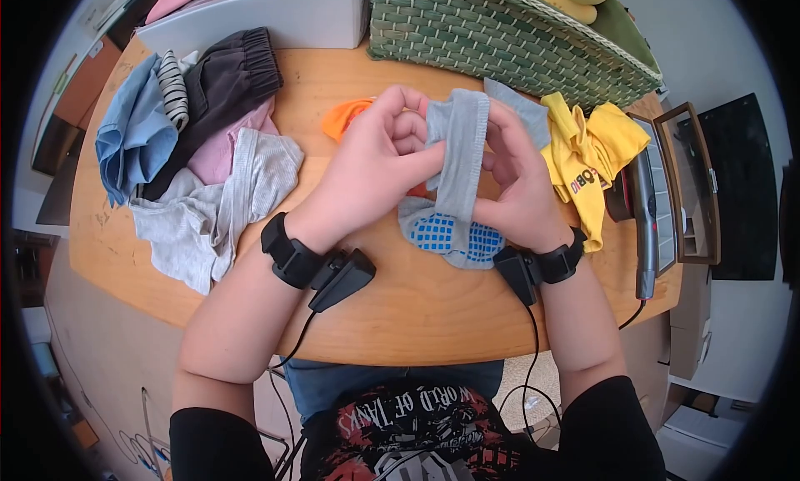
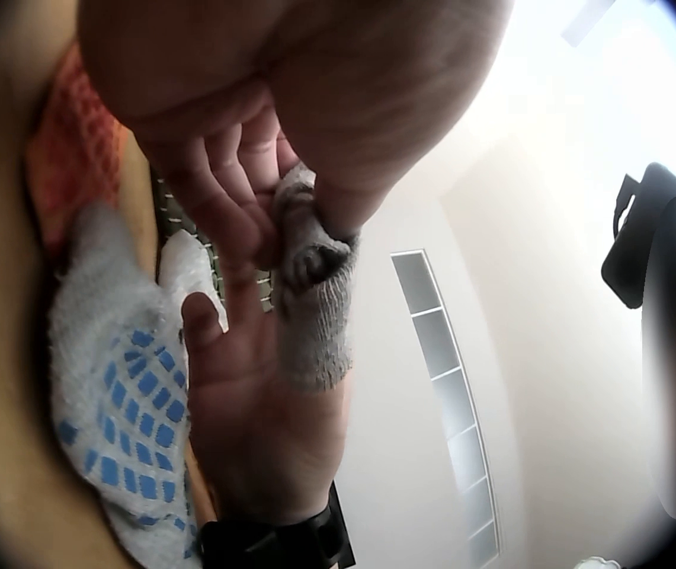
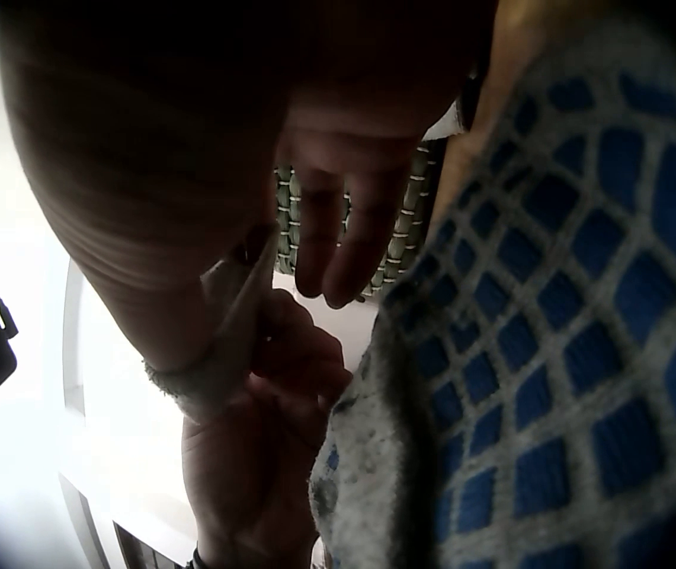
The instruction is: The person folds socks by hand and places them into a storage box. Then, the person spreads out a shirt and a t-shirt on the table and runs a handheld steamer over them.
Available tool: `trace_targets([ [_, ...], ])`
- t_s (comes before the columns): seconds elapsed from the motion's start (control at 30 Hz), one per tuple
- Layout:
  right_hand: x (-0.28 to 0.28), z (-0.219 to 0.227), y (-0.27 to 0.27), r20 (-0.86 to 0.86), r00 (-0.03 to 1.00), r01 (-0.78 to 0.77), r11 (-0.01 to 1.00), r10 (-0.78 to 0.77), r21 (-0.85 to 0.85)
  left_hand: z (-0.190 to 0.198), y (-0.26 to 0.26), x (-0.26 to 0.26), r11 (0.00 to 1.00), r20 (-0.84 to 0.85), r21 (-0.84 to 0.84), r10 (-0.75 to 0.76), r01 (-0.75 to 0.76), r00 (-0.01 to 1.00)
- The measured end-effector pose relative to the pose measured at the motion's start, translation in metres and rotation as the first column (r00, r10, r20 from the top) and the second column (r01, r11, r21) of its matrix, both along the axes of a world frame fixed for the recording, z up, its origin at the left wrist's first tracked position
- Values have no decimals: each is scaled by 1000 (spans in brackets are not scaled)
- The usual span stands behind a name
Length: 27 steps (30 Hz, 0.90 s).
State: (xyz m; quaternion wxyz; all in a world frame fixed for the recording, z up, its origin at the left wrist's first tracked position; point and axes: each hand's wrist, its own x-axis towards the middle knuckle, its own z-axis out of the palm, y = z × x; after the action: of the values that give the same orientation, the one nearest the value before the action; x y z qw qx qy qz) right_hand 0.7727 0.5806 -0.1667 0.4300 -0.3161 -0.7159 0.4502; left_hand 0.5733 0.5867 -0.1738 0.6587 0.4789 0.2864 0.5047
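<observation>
While both hands are raised over the middle of the wooden table [image 1: 333,323], a grey sock [image 1: 463,139] stretches between them, its ribbed top edge facing the right hand [image 1: 527,198]. The left hand [image 1: 367,169] pinches the cloth between thumb and bent fingers; the right hand's fingers curve round the other edge, its thumb tip hidden by the sock in the head view. Just under the hands lies a grey sole with blue grip squares [image 1: 433,231]; whether it belongs to the held sock cannot be made out. An orange cloth [image 1: 342,119] is mostly covered by the left hand, and a grey-blue cloth [image 1: 518,106] is partly behind the right.

On the yellow garment [image 1: 583,160], folds break up dark lettering that seems to end in "OBIO". The black T-shirt [image 1: 367,423], upside down to the head camera, reads "WORLD OF TANKS"; its lower print is too creased to read. The top edge cuts off the green woven basket [image 1: 500,44] and the white bin [image 1: 308,19]. The right wrist view is dark, blurring the fingers.
</observation>
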Motion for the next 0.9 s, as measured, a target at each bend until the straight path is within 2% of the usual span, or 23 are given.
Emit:
trace_targets([
  [0.1,0,-2,0,-26,1000,1,1000,-1,-2,3,1,-4,999,-63,-33,-10,8,998],
  [0.17,1,-2,0,-24,1000,5,1000,-5,3,1,2,-7,997,-201,80,14,3,979],
  [0.3,0,1,0,19,1000,17,1000,-17,19,4,2,-8,996,-184,89,10,6,983],
  [0.37,0,2,0,25,1000,15,1000,-16,21,12,-2,-11,996,-152,-50,-85,78,985],
  [0.5,1,7,-2,87,996,-23,994,14,103,18,-2,-16,983,-204,-111,-169,149,964],
  [0.57,1,8,-3,97,995,-31,992,20,120,19,-2,-17,965,-111,-177,-217,195,970],
  [0.67,1,7,-4,87,996,-46,989,34,138,15,-2,-13,953,-11,-228,-208,200,978],
  [0.87,4,1,-1,105,994,-1,982,-20,190,11,-5,-5,928,96,-279,-231,249,968],
  [0.9,3,0,-1,49,998,29,990,-36,140,9,-4,-6,928,96,-277,-232,250,968],
])
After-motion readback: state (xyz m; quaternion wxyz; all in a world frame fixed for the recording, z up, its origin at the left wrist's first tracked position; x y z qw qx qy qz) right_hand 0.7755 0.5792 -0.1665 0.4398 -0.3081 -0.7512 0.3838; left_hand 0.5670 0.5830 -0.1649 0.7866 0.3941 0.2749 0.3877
